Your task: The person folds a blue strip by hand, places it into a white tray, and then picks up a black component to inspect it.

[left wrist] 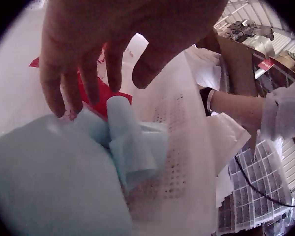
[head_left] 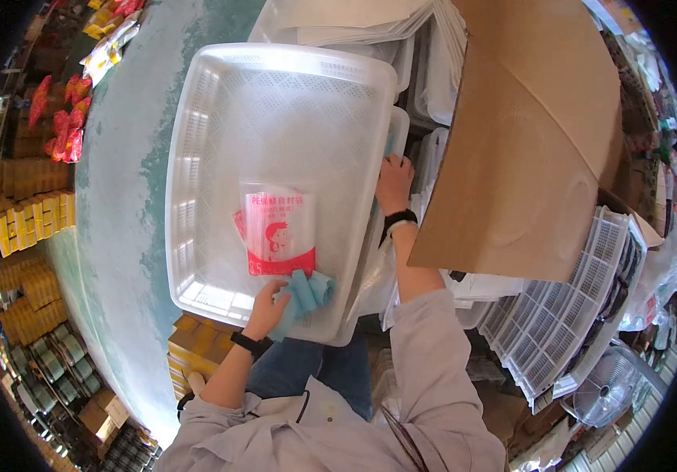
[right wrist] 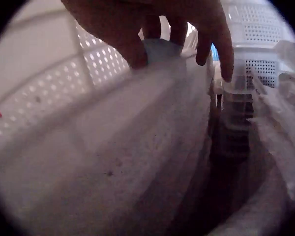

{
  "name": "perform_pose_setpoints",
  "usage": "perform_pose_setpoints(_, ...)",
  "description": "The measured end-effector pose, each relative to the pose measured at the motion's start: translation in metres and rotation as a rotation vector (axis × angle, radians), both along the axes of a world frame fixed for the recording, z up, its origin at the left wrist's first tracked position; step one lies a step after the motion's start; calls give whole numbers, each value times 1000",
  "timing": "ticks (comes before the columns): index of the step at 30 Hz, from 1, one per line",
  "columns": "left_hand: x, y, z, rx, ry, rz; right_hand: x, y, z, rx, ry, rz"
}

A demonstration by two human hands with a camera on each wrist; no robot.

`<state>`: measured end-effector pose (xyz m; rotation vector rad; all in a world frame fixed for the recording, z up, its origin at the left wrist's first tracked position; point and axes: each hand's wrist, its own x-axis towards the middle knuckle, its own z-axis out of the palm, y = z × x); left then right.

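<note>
A white perforated basket (head_left: 315, 102) holds a clear bag printed in red (head_left: 279, 228) and light blue rolled pieces (head_left: 311, 291). My left hand (head_left: 266, 311) is over the basket's near end, at the blue pieces. In the left wrist view, its fingers hang spread above a blue sheet (left wrist: 54, 172) and a curled piece (left wrist: 132, 152), the thumb apart; contact is unclear. At the basket's right side, my right hand (head_left: 395, 185) reaches over a lower basket's edge. The right wrist view shows its thumb and fingers around a light blue piece (right wrist: 160, 50), partly hidden.
A large cardboard sheet (head_left: 519, 141) stands right of my right arm. White sheets (head_left: 370, 31) lie in baskets at the back. On the right are a white grid rack (head_left: 563, 303) and a fan (head_left: 606, 385). Yellow-brown boxes (head_left: 201, 346) stand below the basket's near left corner.
</note>
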<state>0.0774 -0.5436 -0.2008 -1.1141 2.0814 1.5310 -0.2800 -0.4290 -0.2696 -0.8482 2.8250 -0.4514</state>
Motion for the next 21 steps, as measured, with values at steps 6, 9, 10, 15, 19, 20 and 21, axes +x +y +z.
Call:
perform_pose_setpoints(6, -27, 7, 21, 45, 104, 113, 73, 61, 44, -570, -164, -362)
perform_pose_setpoints(9, -56, 17, 54, 107, 220, 103, 125, 85, 91, -732, -382, -601)
perform_pose_setpoints(10, -63, 21, 61, 104, 215, 46, 144, 91, 113, -819, -417, -638)
perform_pose_setpoints(15, -97, 60, 90, 569, 246, 153, 216, 131, 213, -983, -505, -788)
perform_pose_setpoints(19, -125, 98, 103, 1407, -66, 601, 259, 169, 267, -1182, -415, -741)
perform_pose_setpoints(20, -131, 108, 98, 1460, -31, 659, 271, 184, 275, -1165, -349, -734)
perform_pose_setpoints(21, -138, 116, 88, 1511, 5, 716, 282, 193, 283, -1148, -285, -727)
